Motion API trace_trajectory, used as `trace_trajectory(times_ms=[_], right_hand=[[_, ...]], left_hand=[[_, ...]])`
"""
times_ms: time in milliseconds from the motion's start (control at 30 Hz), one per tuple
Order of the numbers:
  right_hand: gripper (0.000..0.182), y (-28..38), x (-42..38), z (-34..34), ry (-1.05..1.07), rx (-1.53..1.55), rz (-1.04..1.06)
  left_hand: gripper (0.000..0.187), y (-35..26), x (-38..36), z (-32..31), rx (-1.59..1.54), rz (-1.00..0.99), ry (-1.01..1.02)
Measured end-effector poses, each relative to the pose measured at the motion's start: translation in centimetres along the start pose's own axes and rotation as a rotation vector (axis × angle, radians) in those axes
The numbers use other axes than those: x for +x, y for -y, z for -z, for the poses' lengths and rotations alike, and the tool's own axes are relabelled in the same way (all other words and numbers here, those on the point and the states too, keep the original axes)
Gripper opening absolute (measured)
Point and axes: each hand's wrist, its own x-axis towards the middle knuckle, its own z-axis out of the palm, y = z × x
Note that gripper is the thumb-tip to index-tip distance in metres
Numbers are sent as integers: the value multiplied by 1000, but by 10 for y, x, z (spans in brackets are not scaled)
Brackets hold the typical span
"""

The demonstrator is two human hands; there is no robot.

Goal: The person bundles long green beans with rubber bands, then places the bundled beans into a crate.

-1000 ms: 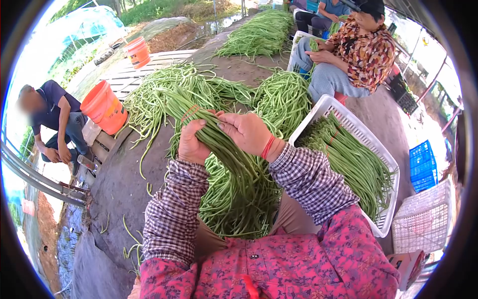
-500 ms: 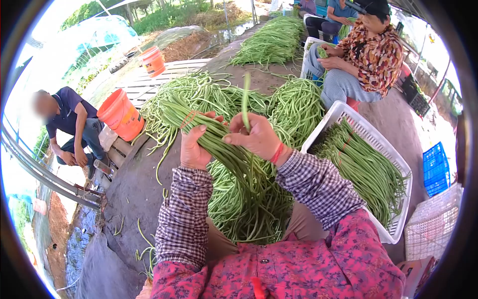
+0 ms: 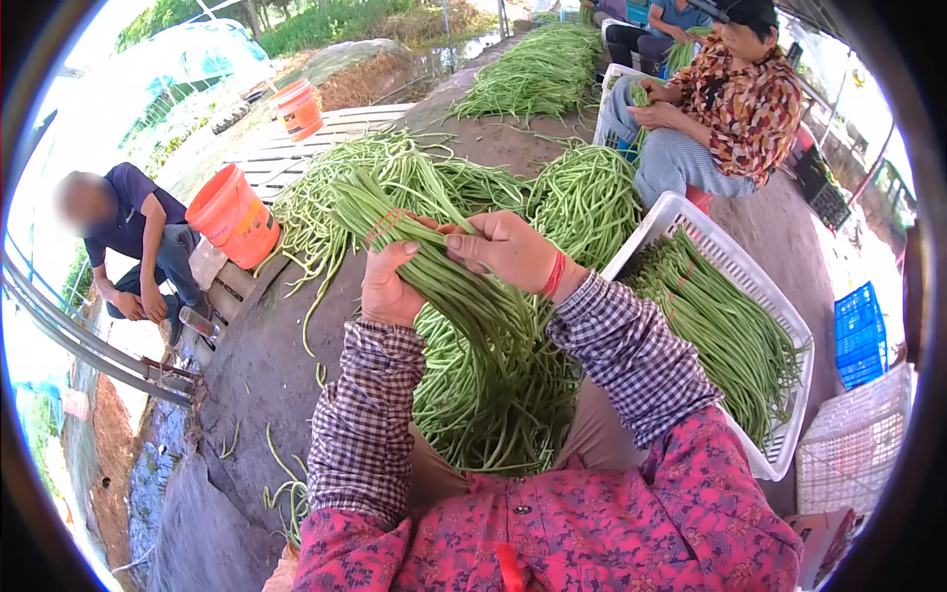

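Observation:
My left hand (image 3: 393, 284) is closed around a bundle of long beans (image 3: 449, 286), thumb on top. A red band (image 3: 387, 227) circles the bundle near its upper end, and its lower ends hang down between my knees. My right hand (image 3: 511, 255) lies against the bundle's right side, fingers pinched on a long bean (image 3: 444, 205) whose tip points up and left. Part of that bean is hidden by my fingers. Below and behind the hands lies a loose heap of long beans (image 3: 582, 202).
At my right stands a white crate (image 3: 804, 395) holding banded long beans (image 3: 725, 331). Blue (image 3: 861, 335) and white (image 3: 853, 439) baskets are beyond it. Orange buckets (image 3: 232, 217) stand at left. One person (image 3: 153, 247) sits at left, another (image 3: 745, 109) handles beans at upper right.
My right hand has brought the raised bean down against the bundle and moved slightly left. The left hand still grips the bundle.

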Motion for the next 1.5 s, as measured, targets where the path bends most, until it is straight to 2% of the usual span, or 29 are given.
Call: trace_trajectory(times_ms=[33,133,167,267,300,400,433,467,533,600,667,700,800,900,1000,1033,1133,1167,1267,1300,1400,1500], right_hand=[[28,9,-4,5,34,57,-134],[30,21,-3,11,36,207,-98],[32,28,-6,7,4,3,-26],[32,9,-4,3,127,-127,-49],[33,5,-8,-4,207,-4,-79],[32,-1,-31,20,425,-148,-250],[33,-5,-42,38,352,86,-223],[33,-7,-48,52,275,317,-195],[28,-2,-40,55,118,716,213],[21,6,-37,50,-50,813,186],[19,2,-35,48,-54,866,169],[18,2,-36,46,17,934,129],[17,10,-36,35,-87,928,49],[27,-5,-30,32,-40,881,212],[38,1,-30,29,-79,795,101],[34,12,-34,21,-158,676,66],[26,6,-34,17,-146,198,-36],[32,7,-35,11,-190,53,-13],[48,-11,-28,2,50,-88,-4],[55,-16,-26,-9,36,38,37],[55,-13,-18,-12,81,-22,-84],[54,8,-11,-18,139,119,55]], left_hand=[[34,-3,2,1,63,19,25],[32,-10,0,-8,227,-23,19],[32,-11,-1,-9,254,-53,-28],[32,-10,3,0,240,-97,-2],[30,-12,1,-3,238,-107,1],[28,-16,7,15,-20,-125,-113],[32,-27,6,11,-13,-136,-186],[36,-28,5,12,-27,-131,-84],[44,-35,4,9,-39,-104,131],[54,-26,-1,-2,-70,8,225],[52,-19,-4,-12,23,19,273],[52,-16,-5,-16,31,26,256],[53,-11,-8,-21,63,30,237],[49,-2,-7,-20,79,43,252],[46,-1,-4,-18,142,77,273],[45,0,-3,-17,99,74,268],[46,-1,-2,-19,34,57,216],[47,-1,-2,-20,-5,45,222],[47,-2,2,-22,57,-68,160],[48,-5,3,-19,92,-111,173],[50,-7,11,-19,-4,-249,242],[47,-26,21,-44,69,-362,384]])
